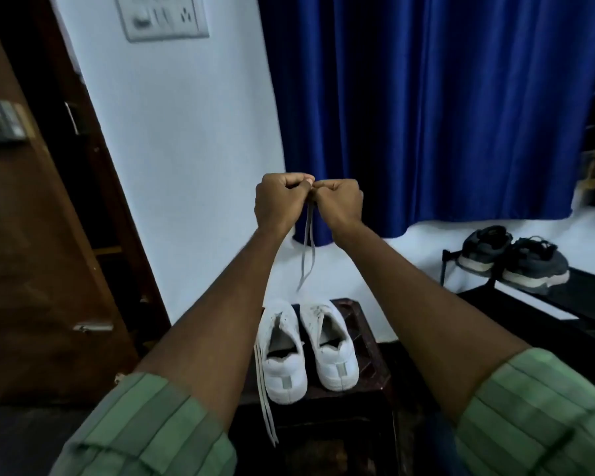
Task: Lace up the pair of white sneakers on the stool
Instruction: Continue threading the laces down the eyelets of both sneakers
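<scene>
both hands are raised at arm's length in front of the blue curtain point(443, 104), knuckles almost touching. the left hand point(278, 201) and the right hand point(340, 201) each have their fingers curled tight, pinching the top of a flat, pale grey shoelace point(308, 249) between them. the lace hangs down from the fists as two thin ribbon-like strands that run close together and end in the air above the shoes, not touching them.

below, the pair of white sneakers point(306, 352) sits side by side on a dark brown wooden stool point(371, 359), heels toward the camera, toes toward the wall. their uppers look smooth and a little scuffed, with rounded padded collars, dark open mouths and a small grey tab on each heel. a second flat lace point(265, 400) trails from the left-hand shoe, down past the stool's front edge, in two limp strands.

rolled cuffs of a green ribbed or pleated sleeve point(158, 427) sit at both forearms.

the curtain is glossy, falling in deep vertical folds. to its left is a plain white wall with a plastic switch plate point(162, 15) near the top, and a brown wooden door point(31, 235) with metal fittings. at the right, a pair of dark grey trainers point(512, 262) with thick pale soles rests on a low black rack point(564, 304).
</scene>
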Tool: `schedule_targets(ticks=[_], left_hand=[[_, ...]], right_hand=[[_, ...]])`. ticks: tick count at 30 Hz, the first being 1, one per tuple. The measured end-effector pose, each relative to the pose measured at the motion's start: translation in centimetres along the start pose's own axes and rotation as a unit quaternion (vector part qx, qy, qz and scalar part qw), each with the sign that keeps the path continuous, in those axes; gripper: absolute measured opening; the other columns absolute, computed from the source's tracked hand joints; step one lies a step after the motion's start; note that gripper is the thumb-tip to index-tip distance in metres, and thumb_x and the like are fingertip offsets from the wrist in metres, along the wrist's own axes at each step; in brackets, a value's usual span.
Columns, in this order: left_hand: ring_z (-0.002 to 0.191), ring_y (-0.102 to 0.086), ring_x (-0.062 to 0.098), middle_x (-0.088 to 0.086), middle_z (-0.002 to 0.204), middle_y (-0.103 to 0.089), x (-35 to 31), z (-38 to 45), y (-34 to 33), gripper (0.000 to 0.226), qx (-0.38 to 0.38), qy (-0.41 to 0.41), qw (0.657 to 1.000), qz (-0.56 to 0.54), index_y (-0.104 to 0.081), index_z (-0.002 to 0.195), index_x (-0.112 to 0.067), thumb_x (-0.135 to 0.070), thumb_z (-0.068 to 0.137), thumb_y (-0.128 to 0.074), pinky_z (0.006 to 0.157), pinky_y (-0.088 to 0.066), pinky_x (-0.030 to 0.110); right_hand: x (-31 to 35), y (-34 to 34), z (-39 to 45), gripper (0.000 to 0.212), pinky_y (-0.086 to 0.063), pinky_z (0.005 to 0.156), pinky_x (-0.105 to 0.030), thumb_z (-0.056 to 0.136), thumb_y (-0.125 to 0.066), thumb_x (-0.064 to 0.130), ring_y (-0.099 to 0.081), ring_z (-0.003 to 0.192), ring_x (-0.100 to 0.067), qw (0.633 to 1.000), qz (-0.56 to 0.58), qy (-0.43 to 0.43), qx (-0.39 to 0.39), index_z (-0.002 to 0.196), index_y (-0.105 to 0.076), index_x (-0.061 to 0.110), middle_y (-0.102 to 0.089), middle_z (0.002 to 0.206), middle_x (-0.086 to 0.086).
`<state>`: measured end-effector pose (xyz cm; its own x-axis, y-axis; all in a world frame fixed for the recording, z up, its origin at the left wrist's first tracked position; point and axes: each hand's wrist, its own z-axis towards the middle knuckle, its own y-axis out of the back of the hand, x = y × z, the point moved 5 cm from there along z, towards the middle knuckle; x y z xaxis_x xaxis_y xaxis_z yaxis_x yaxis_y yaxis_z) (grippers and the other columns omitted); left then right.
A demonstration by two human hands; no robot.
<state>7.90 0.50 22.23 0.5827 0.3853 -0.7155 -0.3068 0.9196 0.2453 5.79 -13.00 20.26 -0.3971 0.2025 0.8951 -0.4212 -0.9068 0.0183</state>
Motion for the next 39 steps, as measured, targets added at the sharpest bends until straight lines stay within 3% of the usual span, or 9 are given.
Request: schedule_targets(ticks=[6,10,19,23,27,32,34,37,39], left_hand=[[0.092,-0.074,0.002,-0.022,0.095,-0.078,-6.4,3.8,1.8,0.016,-0.014,-0.053,0.998,0.004,-0.082,0.101,-0.035,-0.033,0.093,-0.069,0.089,-0.062,0.038],[0.095,-0.074,0.006,-0.023,0.102,-0.077,-9.7,5.9,3.5,0.026,-0.02,-0.067,0.997,0.035,-0.08,0.105,-0.038,-0.022,0.096,-0.061,0.091,-0.061,0.041],[0.091,-0.071,0.019,-0.01,0.107,-0.077,-13.3,7.5,5.6,0.02,-0.019,-0.119,0.988,0.1,-0.076,0.114,-0.031,-0.024,0.099,-0.064,0.083,-0.059,0.043],[0.084,-0.072,0.023,-0.003,0.092,-0.077,-13.1,8.0,5.3,0.017,0.002,-0.081,0.99,0.116,-0.077,0.102,-0.026,-0.035,0.096,-0.065,0.082,-0.06,0.047],[0.079,-0.072,0.025,0.001,0.075,-0.074,-11.4,7.3,3.7,0.018,0.074,-0.031,0.989,0.126,-0.074,0.074,-0.028,-0.032,0.091,-0.069,0.077,-0.061,0.042],[0.069,-0.072,0.017,0.007,0.081,-0.078,-7.6,4.9,1.4,0.029,0.214,0.007,0.969,0.126,-0.081,0.094,-0.004,-0.03,0.1,-0.068,0.061,-0.054,0.025],[0.069,-0.072,0.019,0.01,0.083,-0.078,-7.0,4.3,1.2,0.031,0.224,0.035,0.969,0.098,-0.077,0.091,0.005,-0.021,0.104,-0.063,0.057,-0.054,0.021],[0.065,-0.069,0.024,0.019,0.081,-0.076,-7.2,4.1,0.7,0.031,0.221,0.057,0.968,0.108,-0.073,0.078,0.002,-0.01,0.103,-0.059,0.062,-0.058,0.028],[0.057,-0.065,0.026,0.022,0.078,-0.072,-7.4,4.1,0.8,0.025,0.189,0.045,0.971,0.137,-0.07,0.083,0.006,-0.001,0.1,-0.054,0.051,-0.052,0.028]], right_hand=[[8.0,1.2,2.3,0.02,-0.058,0.057,-0.046,0.076,-0.061,0.012,-0.058,0.057,-0.019,0.999,-0.008,0.024,-0.033,0.066,-0.078,0.012,-0.071,0.066,-0.013],[12.4,1.2,3.8,0.02,-0.058,0.056,-0.045,0.072,-0.058,0.006,-0.055,0.053,-0.019,0.998,-0.008,0.036,-0.051,0.06,-0.073,0.007,-0.063,0.055,-0.007],[18.0,0.4,6.9,0.018,-0.066,0.064,-0.04,0.079,-0.068,0.009,-0.075,0.069,-0.022,0.997,0.026,0.023,-0.072,0.065,-0.078,0.014,-0.075,0.073,-0.006],[18.9,0.5,7.4,0.005,-0.066,0.065,-0.042,0.075,-0.075,0.011,-0.076,0.069,-0.022,0.996,0.055,0.004,-0.073,0.071,-0.079,0.01,-0.076,0.074,-0.007],[18.6,0.4,7.2,0.014,-0.066,0.066,-0.041,0.075,-0.068,-0.001,-0.077,0.068,-0.02,0.993,0.097,-0.007,-0.061,0.071,-0.079,0.006,-0.076,0.067,-0.005],[18.6,1.0,7.7,0.01,-0.066,0.07,-0.04,0.077,-0.073,0.004,-0.077,0.069,-0.021,0.99,0.119,-0.003,-0.071,0.07,-0.079,0.007,-0.076,0.065,-0.004],[18.4,1.3,7.8,0.011,-0.066,0.072,-0.036,0.08,-0.073,0.002,-0.077,0.069,-0.019,0.99,0.126,-0.002,-0.064,0.072,-0.079,0.006,-0.076,0.065,-0.004],[16.8,1.5,7.5,0.012,-0.066,0.072,-0.034,0.082,-0.071,-0.004,-0.078,0.069,-0.017,0.989,0.134,-0.027,-0.048,0.076,-0.078,0.004,-0.077,0.069,-0.006],[15.2,1.7,7.1,0.012,-0.066,0.071,-0.036,0.084,-0.071,-0.005,-0.078,0.068,-0.017,0.989,0.131,-0.05,-0.045,0.077,-0.077,0.003,-0.077,0.07,-0.007]])
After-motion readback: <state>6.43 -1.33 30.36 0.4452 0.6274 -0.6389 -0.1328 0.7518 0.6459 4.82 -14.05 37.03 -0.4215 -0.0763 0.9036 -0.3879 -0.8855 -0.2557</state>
